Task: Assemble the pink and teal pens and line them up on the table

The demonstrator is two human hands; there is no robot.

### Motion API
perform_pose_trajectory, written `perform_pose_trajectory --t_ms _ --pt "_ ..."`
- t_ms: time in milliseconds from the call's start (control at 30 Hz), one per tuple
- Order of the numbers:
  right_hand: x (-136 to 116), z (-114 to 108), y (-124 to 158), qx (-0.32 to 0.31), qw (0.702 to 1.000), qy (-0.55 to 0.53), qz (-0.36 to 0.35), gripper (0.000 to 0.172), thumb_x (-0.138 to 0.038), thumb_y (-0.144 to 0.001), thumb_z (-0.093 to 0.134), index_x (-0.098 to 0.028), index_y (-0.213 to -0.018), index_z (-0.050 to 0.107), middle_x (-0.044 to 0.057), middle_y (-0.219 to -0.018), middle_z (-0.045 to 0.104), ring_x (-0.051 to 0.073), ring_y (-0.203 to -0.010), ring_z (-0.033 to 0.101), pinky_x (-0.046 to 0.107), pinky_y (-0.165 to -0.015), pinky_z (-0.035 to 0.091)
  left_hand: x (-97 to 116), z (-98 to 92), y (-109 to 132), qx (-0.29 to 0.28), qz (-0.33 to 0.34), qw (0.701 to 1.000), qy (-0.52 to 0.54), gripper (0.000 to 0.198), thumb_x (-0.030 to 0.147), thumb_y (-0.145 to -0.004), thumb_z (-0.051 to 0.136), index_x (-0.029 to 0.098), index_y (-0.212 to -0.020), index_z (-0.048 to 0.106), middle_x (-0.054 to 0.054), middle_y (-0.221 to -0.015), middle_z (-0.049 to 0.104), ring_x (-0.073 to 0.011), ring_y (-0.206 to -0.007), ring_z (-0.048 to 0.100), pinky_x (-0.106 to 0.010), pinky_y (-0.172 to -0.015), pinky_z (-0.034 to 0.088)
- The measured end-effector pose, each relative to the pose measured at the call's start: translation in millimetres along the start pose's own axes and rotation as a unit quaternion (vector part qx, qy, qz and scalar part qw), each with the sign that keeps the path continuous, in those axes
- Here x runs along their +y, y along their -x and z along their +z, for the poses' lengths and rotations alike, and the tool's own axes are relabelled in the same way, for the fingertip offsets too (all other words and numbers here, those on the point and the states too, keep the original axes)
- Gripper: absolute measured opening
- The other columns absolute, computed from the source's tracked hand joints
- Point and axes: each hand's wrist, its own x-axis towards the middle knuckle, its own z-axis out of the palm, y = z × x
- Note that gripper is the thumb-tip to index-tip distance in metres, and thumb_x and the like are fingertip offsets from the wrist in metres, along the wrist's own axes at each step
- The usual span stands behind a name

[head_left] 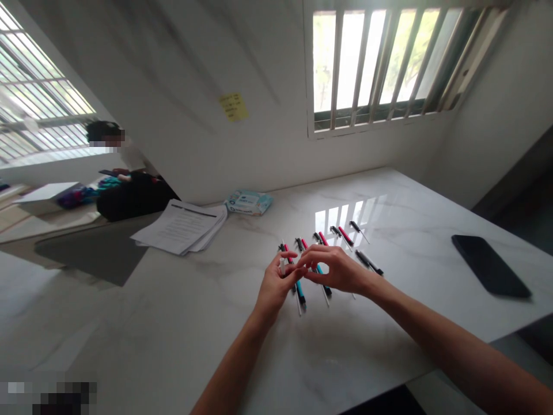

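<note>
My left hand (275, 283) is closed, with a short white cylindrical piece (283, 266) upright between its fingers. My right hand (336, 270) meets it, thumb and fingertips drawn together at the left fingertips; whatever they pinch is too small to make out. Under and around both hands lie pen parts in rows on the marble-patterned table (242, 300). Among them are pink barrels (345, 235), a cyan barrel (300, 291), black clip pieces (335, 231) and thin white refills (298, 303). A dark pen barrel (368, 262) lies just beyond my right wrist. My hands partly hide the nearer rows.
A black phone (490, 266) lies at the right. Stacked printed papers (184, 226) and a blue wipes packet (248, 203) sit by the wall, below a yellow sticky note (234, 107). Another person (129, 155) is at a separate table at far left, holding a dark device.
</note>
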Motion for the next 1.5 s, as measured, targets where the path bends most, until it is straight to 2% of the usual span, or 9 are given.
perform_pose_trajectory --t_ms 167,333,500,733,967,1133,1233,1400,1500 --pt "13 -14 -1 0.027 0.998 0.051 0.011 0.025 -0.016 -0.093 0.067 -0.024 -0.116 0.072 0.005 -0.110 0.072 0.017 -0.088 0.067 0.032 -0.081 0.057 0 0.1 -3 0.031 0.007 0.999 -0.022 0.057 0.050 -0.075 0.084 0.020 -0.118 0.062 -0.002 -0.088 0.071 -0.0081 -0.058 0.051 -0.021 -0.055 0.036" --pt "64 -61 10 0.073 0.974 0.195 0.085 0.031 -0.012 -0.088 0.066 -0.023 -0.116 0.073 0.006 -0.107 0.075 0.022 -0.095 0.067 0.039 -0.086 0.054 0 -2.7 -5 0.039 0.027 0.999 -0.013 0.047 0.053 -0.085 0.068 0.016 -0.112 0.069 -0.009 -0.098 0.070 -0.0120 -0.066 0.054 -0.024 -0.059 0.042" --pt "110 -94 30 0.138 0.932 0.288 0.174 0.034 -0.010 -0.084 0.064 -0.022 -0.114 0.074 0.007 -0.102 0.075 0.024 -0.096 0.065 0.039 -0.090 0.051 0 -4.2 -5 0.047 0.025 0.999 -0.002 0.040 0.050 -0.086 0.066 0.015 -0.104 0.076 -0.007 -0.091 0.067 -0.0133 -0.069 0.054 -0.026 -0.062 0.044" --pt "131 -95 41 0.129 0.903 0.321 0.254 0.037 -0.009 -0.083 0.063 -0.022 -0.115 0.076 0.004 -0.102 0.077 0.024 -0.093 0.063 0.037 -0.090 0.048 -2 -6.1 -6 0.029 0.024 0.999 -0.023 0.039 0.048 -0.087 0.071 0.018 -0.110 0.078 -0.002 -0.089 0.062 -0.0108 -0.067 0.050 -0.024 -0.064 0.043" --pt "123 -95 39 0.148 0.903 0.313 0.255 0.033 -0.008 -0.084 0.063 -0.021 -0.111 0.077 0.007 -0.109 0.078 0.026 -0.101 0.065 0.041 -0.095 0.049 5 -4.2 -3 0.060 0.062 0.994 -0.073 0.049 0.048 -0.082 0.078 0.016 -0.118 0.074 -0.001 -0.079 0.067 -0.0133 -0.071 0.056 -0.024 -0.070 0.046" --pt "78 -62 14 0.187 0.948 0.168 0.193 0.015 -0.023 -0.092 0.065 -0.021 -0.102 0.077 0.006 -0.099 0.077 0.021 -0.088 0.069 0.037 -0.082 0.055 6 -3.9 -2 0.084 0.095 0.991 -0.036 0.046 0.044 -0.086 0.077 0.022 -0.123 0.062 -0.001 -0.082 0.074 -0.0115 -0.063 0.059 -0.023 -0.066 0.049" --pt "39 -19 0 0.124 0.978 -0.007 0.166 0.019 -0.037 -0.095 0.067 -0.019 -0.098 0.073 0.005 -0.091 0.076 0.019 -0.082 0.071 0.035 -0.078 0.059 8 -3.4 0 0.101 0.114 0.988 -0.024 0.038 0.044 -0.085 0.078 0.022 -0.111 0.062 -0.001 -0.082 0.076 -0.0129 -0.064 0.066 -0.024 -0.066 0.053" --pt "-3 53 -1 0.052 0.951 -0.225 0.208 0.041 -0.042 -0.079 0.085 -0.022 -0.105 0.061 0.003 -0.087 0.076 0.021 -0.079 0.075 0.035 -0.072 0.061 13 -0.2 5 0.089 0.146 0.985 -0.018 0.034 0.040 -0.085 0.080 0.020 -0.107 0.064 -0.002 -0.079 0.076 -0.0158 -0.069 0.071 -0.027 -0.071 0.057" --pt "-6 75 0 0.082 0.928 -0.292 0.217 0.044 -0.040 -0.078 0.085 -0.022 -0.110 0.059 0.000 -0.081 0.072 0.021 -0.078 0.074 0.034 -0.071 0.061 15 1.2 7 0.103 0.155 0.982 -0.015 0.034 0.039 -0.085 0.080 0.020 -0.107 0.064 -0.002 -0.080 0.077 -0.0156 -0.071 0.071 -0.026 -0.071 0.057"
